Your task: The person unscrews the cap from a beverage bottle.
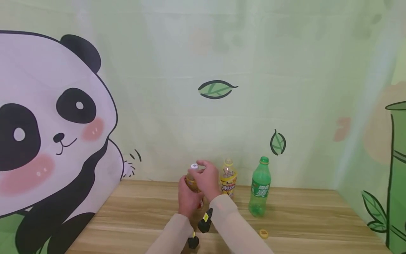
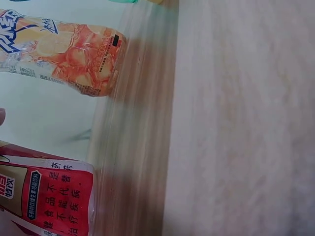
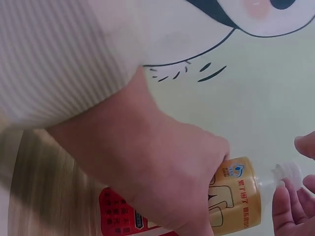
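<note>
My left hand (image 1: 187,198) grips the body of an upright plastic drink bottle (image 3: 238,196) with a gold and red label. Around its white cap (image 1: 194,166) are the curled fingers of my right hand (image 1: 207,179). In the right wrist view the fingertips (image 3: 284,204) touch the cap and neck, while another digit stands a little off. Most of the gripped bottle's label is covered by my left hand in that view. The label's red lower part shows in the left wrist view.
An uncapped iced tea bottle (image 1: 228,180) with a yellow-orange label stands just right of my hands. Farther right is a green soda bottle (image 1: 260,188), also uncapped. A loose yellow cap (image 1: 264,233) lies on the wooden table (image 1: 304,211). A panda-printed backdrop (image 1: 177,123) rises behind.
</note>
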`<action>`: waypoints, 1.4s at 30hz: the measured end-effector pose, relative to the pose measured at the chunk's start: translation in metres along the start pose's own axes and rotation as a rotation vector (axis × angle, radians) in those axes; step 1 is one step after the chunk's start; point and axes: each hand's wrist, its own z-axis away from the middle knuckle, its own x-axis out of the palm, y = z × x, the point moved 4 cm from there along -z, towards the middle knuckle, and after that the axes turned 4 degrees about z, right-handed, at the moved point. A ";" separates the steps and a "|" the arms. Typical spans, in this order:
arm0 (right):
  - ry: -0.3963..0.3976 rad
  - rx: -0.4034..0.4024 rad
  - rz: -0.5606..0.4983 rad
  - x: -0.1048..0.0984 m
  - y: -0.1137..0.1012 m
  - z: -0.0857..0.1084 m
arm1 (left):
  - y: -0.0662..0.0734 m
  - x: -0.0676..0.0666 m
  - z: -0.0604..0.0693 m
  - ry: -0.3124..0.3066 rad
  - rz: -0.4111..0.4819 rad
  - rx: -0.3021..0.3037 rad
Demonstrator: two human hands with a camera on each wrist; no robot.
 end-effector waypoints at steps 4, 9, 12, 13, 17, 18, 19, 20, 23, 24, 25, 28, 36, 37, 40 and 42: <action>0.002 -0.005 0.015 0.003 0.002 -0.004 | 0.000 0.002 -0.002 -0.008 0.023 -0.014; -0.005 0.008 0.029 0.005 0.003 -0.008 | -0.002 0.004 -0.003 -0.022 0.031 -0.029; -0.007 0.018 0.038 0.006 0.002 -0.010 | -0.003 0.004 -0.004 -0.023 0.028 -0.042; -0.007 0.020 0.042 0.006 0.002 -0.011 | -0.002 0.004 -0.004 -0.023 0.028 -0.045; 0.009 0.027 0.071 0.007 0.001 -0.013 | -0.002 0.004 -0.004 -0.022 0.017 -0.047; 0.012 0.028 0.077 0.007 0.000 -0.013 | -0.002 0.003 -0.004 -0.020 0.012 -0.046; 0.014 0.027 0.084 0.007 0.000 -0.013 | -0.002 0.004 -0.004 -0.017 0.006 -0.047; 0.016 0.024 0.090 0.006 -0.001 -0.013 | -0.002 0.004 -0.005 -0.014 0.002 -0.049; 0.016 0.023 0.097 0.006 -0.002 -0.013 | -0.003 0.004 -0.005 -0.006 -0.010 -0.052; 0.016 0.022 0.097 0.006 -0.002 -0.013 | -0.003 0.004 -0.006 -0.005 -0.013 -0.058; 0.013 0.023 0.095 0.006 -0.001 -0.013 | -0.003 0.004 -0.006 -0.003 -0.015 -0.060; 0.008 0.031 0.086 0.006 0.001 -0.013 | -0.005 0.004 -0.006 -0.003 -0.016 -0.065; -0.020 0.064 0.047 0.006 0.003 -0.012 | -0.001 0.002 -0.002 -0.002 -0.005 -0.052; -0.022 0.061 0.038 0.006 0.002 -0.012 | 0.000 0.002 -0.001 -0.001 -0.004 -0.052; -0.020 0.045 0.013 0.004 0.000 -0.010 | 0.005 0.001 0.000 -0.004 0.005 -0.051; -0.017 0.034 0.004 0.003 -0.003 -0.008 | 0.008 -0.001 0.002 -0.008 0.006 -0.051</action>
